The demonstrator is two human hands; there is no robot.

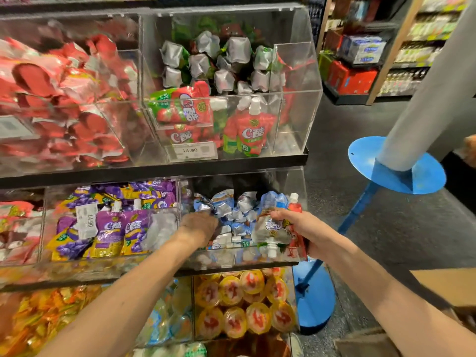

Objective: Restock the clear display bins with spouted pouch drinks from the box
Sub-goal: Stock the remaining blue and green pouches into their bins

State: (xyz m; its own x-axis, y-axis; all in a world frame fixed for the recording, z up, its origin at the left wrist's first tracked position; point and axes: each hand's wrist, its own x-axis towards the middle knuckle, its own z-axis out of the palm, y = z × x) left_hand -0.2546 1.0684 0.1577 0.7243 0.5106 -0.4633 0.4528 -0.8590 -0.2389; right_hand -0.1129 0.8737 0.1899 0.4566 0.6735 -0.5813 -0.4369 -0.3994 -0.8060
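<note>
At the middle shelf's clear acrylic bin: reaching in with the left hand among blue-and-silver spouted pouches, grip blurred behind the wall, impossible to tell. Clutching in the right hand, at the bin's right front corner, a blue-and-white spouted pouch, spout down, with a red spouted pouch behind. Brown cardboard box far right.
</note>
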